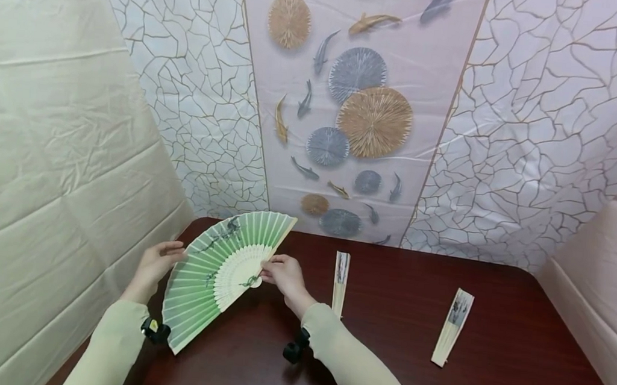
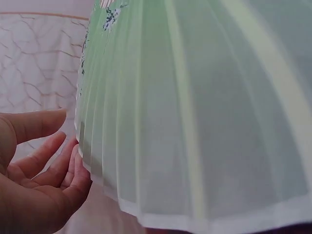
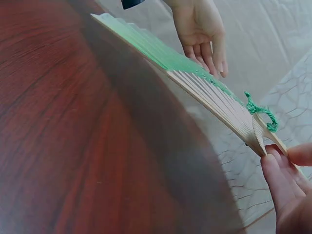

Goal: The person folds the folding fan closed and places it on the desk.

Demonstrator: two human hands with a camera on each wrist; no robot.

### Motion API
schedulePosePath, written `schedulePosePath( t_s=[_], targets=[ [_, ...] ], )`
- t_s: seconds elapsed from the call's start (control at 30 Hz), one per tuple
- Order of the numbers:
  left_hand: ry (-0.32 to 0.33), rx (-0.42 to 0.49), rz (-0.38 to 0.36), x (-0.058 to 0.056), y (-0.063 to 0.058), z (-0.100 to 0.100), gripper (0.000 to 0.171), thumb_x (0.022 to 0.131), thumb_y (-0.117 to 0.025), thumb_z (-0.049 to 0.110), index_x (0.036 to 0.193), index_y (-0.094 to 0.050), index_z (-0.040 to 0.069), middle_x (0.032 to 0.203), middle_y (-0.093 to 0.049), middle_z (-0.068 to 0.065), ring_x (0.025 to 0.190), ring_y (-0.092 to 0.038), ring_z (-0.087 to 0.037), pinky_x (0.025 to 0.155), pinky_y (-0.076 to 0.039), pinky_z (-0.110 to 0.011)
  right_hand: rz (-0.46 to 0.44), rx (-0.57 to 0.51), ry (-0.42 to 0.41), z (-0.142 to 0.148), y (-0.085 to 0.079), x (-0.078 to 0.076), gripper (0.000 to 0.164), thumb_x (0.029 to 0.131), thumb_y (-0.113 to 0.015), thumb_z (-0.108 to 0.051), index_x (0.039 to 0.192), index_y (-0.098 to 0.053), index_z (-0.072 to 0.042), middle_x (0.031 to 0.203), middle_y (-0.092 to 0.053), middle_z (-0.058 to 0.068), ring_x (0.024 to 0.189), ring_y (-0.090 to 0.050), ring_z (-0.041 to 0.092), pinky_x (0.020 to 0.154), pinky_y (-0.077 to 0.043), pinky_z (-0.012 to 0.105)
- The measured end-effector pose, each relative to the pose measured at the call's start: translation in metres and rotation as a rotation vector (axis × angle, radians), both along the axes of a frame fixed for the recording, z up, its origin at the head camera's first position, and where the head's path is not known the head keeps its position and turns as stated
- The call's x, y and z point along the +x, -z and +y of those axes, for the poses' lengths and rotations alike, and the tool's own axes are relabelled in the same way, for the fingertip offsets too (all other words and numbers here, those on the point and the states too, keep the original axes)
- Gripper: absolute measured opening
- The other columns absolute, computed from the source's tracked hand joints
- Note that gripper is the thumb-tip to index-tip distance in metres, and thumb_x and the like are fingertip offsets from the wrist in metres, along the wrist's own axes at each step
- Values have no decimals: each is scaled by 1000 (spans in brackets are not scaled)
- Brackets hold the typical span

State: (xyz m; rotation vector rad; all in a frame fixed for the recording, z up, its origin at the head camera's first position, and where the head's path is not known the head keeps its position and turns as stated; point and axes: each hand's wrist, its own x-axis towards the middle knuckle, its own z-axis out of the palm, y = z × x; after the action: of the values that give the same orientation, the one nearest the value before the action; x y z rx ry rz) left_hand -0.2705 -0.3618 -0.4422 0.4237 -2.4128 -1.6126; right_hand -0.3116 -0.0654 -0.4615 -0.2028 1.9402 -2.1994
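Observation:
A green folding fan (image 1: 192, 292) is spread wide above the left part of the table, dark plum-like branches printed on its cloth. My right hand (image 1: 288, 278) pinches its pale end rib near the pivot, where a green cord (image 3: 261, 113) is tied. At the outer left edge is my left hand (image 1: 154, 266), thumb apart from the cloth. In the left wrist view, the loosely bent fingers (image 2: 73, 170) of that hand meet the pleated rim (image 2: 105, 183). The right wrist view shows the fan nearly edge-on, slanting over the table.
Two folded fans with grey printed cloth lie on the dark red table (image 1: 382, 367): one fan (image 1: 341, 276) beside my right forearm, another fan (image 1: 452, 328) farther right. A patterned cloth backdrop (image 1: 316, 96) stands behind the table, and pale fabric (image 1: 60, 167) hangs at the left.

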Motion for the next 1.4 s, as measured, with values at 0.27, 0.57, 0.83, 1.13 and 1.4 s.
schedulePosePath(
  t_s=[0.27, 0.57, 0.83, 1.13, 1.4],
  targets=[
    [-8, -26, 92, 0, -40, 16, 46, 98, -66, 16, 139, -55, -3, 134, -60, -23, 109, -59, -13, 96, -48, -31, 100, -83, 21, 21, -29, 6, 29, 96, -67, -5, 117, -56, 12, 96, -72, 20, 72, -67, 11, 75, -61, 29],
    [35, 7, 192, 15, -68, 34, 52, 100, -66, 32, 139, -56, 0, 126, -62, -12, 95, -60, -3, 84, -52, -21, 173, -173, 102, 45, -56, 12, 21, 97, -67, -7, 110, -56, 6, 93, -73, 14, 74, -69, 10, 78, -61, 30],
    [92, 162, 317, 20, -89, 58, 46, 105, -56, 25, 139, -52, -4, 108, -67, 4, 91, -63, -4, 80, -55, -19, 251, -271, 227, 72, -87, 16, 16, 96, -68, -3, 106, -57, 2, 87, -72, 5, 76, -69, 11, 78, -61, 29],
    [144, 480, 389, 14, -98, 89, 31, 106, -51, 10, 135, -52, -2, 101, -66, 5, 92, -63, -8, 82, -55, -20, 380, -397, 311, 101, -118, 26, 13, 97, -64, -1, 105, -54, 1, 82, -72, 0, 77, -70, 11, 76, -60, 25],
    [202, 796, 363, -5, -83, 135, 17, 106, -48, 3, 117, -59, 9, 103, -69, 2, 94, -67, -11, 91, -56, -28, 438, -518, 416, 116, -130, 31, 11, 98, -63, 0, 100, -53, -3, 79, -71, -1, 76, -71, 11, 76, -60, 26]
  ],
)
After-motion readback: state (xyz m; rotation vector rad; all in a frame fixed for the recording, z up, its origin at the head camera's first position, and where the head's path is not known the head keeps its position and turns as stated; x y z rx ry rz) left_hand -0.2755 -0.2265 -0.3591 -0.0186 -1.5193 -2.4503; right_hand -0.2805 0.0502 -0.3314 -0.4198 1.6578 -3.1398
